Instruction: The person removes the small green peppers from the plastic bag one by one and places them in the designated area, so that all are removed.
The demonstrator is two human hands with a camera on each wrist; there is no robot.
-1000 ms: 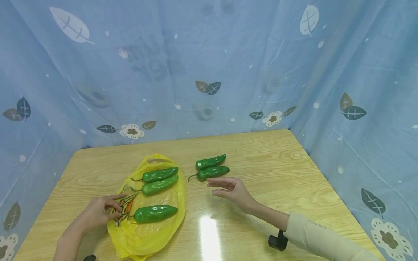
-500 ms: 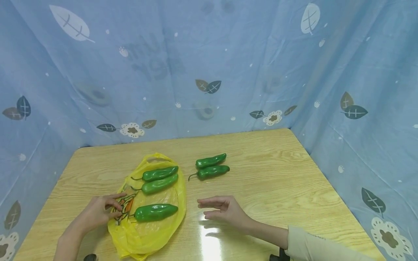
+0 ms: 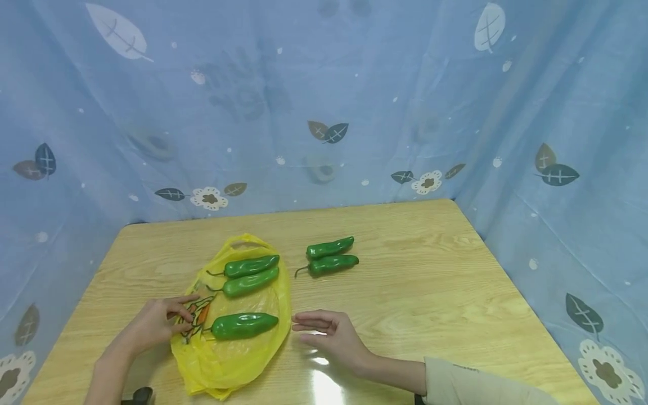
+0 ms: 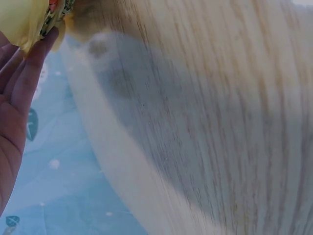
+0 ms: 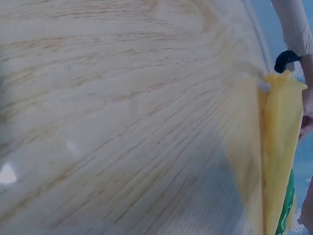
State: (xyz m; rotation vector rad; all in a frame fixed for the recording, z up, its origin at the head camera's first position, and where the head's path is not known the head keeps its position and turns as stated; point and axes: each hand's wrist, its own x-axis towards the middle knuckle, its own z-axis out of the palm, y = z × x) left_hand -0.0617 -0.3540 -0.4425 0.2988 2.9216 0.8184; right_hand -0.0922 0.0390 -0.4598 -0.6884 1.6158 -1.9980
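A yellow plastic bag (image 3: 223, 365) lies spread on the table, its handle loop toward the back. Three green peppers rest on it: two side by side at the back (image 3: 250, 282) and a larger one (image 3: 244, 325) nearer the front. My left hand (image 3: 154, 323) pinches the bag's left edge by a printed orange-and-dark patch; the left wrist view shows its fingers (image 4: 29, 81) against the yellow plastic. Fingers extended and holding nothing, my right hand (image 3: 334, 337) is beside the bag's right edge. Whether it touches the bag is unclear.
Two more green peppers (image 3: 333, 264) lie together on the wooden table (image 3: 415, 292), right of the bag. A blue patterned curtain (image 3: 283, 101) surrounds the table at the back and sides. Dark bands (image 5: 286, 61) are on the wrists.
My right hand has moved left and toward me, from beside the two loose peppers to the bag's right edge. The left hand keeps its place on the bag.
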